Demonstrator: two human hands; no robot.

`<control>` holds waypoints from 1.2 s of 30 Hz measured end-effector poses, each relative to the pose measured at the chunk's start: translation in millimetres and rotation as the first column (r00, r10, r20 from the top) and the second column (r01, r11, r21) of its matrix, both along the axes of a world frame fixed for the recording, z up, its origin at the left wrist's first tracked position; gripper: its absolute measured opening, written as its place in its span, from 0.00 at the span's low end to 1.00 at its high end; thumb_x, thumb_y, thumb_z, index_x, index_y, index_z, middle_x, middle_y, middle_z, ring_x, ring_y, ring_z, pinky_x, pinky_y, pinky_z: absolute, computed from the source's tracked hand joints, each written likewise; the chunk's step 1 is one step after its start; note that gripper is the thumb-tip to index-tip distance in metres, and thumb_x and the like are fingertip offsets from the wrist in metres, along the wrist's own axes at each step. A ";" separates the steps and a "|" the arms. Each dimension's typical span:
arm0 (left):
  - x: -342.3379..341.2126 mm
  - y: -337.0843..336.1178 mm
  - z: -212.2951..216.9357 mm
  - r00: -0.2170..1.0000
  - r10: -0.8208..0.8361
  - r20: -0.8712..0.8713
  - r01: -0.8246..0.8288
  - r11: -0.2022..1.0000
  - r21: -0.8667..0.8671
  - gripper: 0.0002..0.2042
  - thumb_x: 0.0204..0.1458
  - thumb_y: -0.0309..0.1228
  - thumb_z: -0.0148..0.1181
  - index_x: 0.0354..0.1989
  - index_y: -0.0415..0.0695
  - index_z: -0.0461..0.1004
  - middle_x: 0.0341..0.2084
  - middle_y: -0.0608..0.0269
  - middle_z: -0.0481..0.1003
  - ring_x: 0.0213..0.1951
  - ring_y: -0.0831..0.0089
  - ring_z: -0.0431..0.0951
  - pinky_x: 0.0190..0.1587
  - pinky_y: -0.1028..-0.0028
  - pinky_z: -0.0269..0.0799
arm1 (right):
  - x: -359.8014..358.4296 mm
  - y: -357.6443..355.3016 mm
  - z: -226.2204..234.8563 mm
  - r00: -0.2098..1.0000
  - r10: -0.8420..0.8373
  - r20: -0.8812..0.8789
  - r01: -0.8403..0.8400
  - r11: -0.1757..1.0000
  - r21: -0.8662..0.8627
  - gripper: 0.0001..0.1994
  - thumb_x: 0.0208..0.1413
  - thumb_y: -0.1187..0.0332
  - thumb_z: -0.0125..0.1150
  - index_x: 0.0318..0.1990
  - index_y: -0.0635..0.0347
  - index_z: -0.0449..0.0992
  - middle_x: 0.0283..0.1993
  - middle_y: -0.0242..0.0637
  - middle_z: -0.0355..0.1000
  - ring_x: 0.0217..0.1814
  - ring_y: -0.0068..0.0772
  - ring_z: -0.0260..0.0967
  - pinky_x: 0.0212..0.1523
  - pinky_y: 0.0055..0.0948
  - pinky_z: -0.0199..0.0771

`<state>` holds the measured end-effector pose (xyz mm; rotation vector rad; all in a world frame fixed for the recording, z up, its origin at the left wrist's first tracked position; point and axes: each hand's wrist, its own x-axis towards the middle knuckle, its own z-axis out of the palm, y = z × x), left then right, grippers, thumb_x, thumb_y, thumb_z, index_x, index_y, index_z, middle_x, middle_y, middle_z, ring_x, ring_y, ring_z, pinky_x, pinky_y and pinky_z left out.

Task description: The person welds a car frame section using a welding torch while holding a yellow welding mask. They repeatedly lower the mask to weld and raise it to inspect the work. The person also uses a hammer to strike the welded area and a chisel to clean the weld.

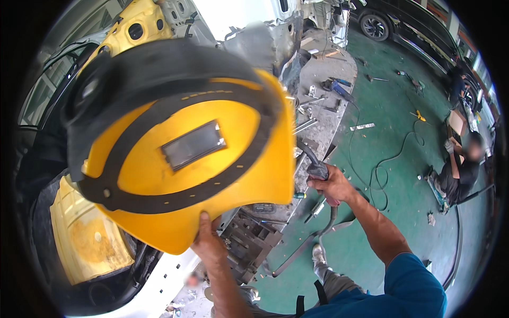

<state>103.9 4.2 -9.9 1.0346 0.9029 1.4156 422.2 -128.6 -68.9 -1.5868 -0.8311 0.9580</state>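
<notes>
My left hand (209, 245) grips the lower edge of a yellow welding mask (238, 130), thumb on its inner face. The mask is raised before me with its inside toward me, showing a black headband (122, 143) and a dark rectangular window (194, 146). To the right, my right hand (336, 185) is closed round the handle of a welding torch (318, 170). The torch's curved neck points up and left toward the workbench (318, 79), and its cable (332, 218) hangs below the hand. The mask hides much of the car bodywork behind it.
A blue angle grinder (339, 89) and several metal tools lie on the bench. A vise-like metal block (252, 238) sits at its near end. Cords (379, 169) trail over the green floor (392, 127). Another person (461, 169) crouches at right; a black car (403, 32) stands beyond.
</notes>
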 end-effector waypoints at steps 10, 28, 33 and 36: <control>37.6 -27.7 9.6 0.982 -0.186 -0.014 0.186 0.981 0.047 0.19 0.61 0.20 0.58 0.60 0.36 0.69 0.52 0.52 0.76 0.48 0.64 0.82 0.46 0.67 0.87 | -11.6 -16.7 24.6 0.999 -0.003 0.035 0.002 1.000 0.013 0.15 0.56 0.71 0.70 0.49 0.65 0.75 0.34 0.32 0.76 0.30 0.21 0.73 0.28 0.26 0.75; 14.9 -20.6 9.5 0.996 -0.083 0.029 0.085 0.995 -0.053 0.20 0.61 0.24 0.60 0.61 0.38 0.69 0.53 0.52 0.75 0.48 0.61 0.82 0.47 0.64 0.86 | -17.0 -22.1 21.0 0.995 -0.088 -0.041 0.085 0.994 -0.068 0.16 0.55 0.69 0.73 0.48 0.64 0.76 0.35 0.30 0.75 0.30 0.20 0.71 0.29 0.25 0.74; -36.3 11.8 4.4 0.995 0.036 0.091 -0.031 0.998 -0.055 0.19 0.62 0.28 0.60 0.61 0.39 0.70 0.54 0.53 0.76 0.53 0.60 0.80 0.49 0.59 0.83 | -13.2 -25.7 -0.5 0.993 -0.079 -0.090 0.085 0.994 0.069 0.15 0.53 0.67 0.75 0.43 0.63 0.75 0.33 0.28 0.73 0.31 0.19 0.69 0.32 0.26 0.73; -63.1 21.8 -2.2 0.982 0.138 0.129 -0.126 0.987 -0.095 0.20 0.62 0.30 0.60 0.61 0.40 0.69 0.55 0.54 0.76 0.56 0.60 0.78 0.55 0.56 0.79 | -12.5 -30.1 -10.0 0.994 -0.069 -0.080 0.073 0.997 0.040 0.15 0.53 0.67 0.76 0.42 0.63 0.75 0.33 0.29 0.73 0.32 0.19 0.68 0.33 0.26 0.72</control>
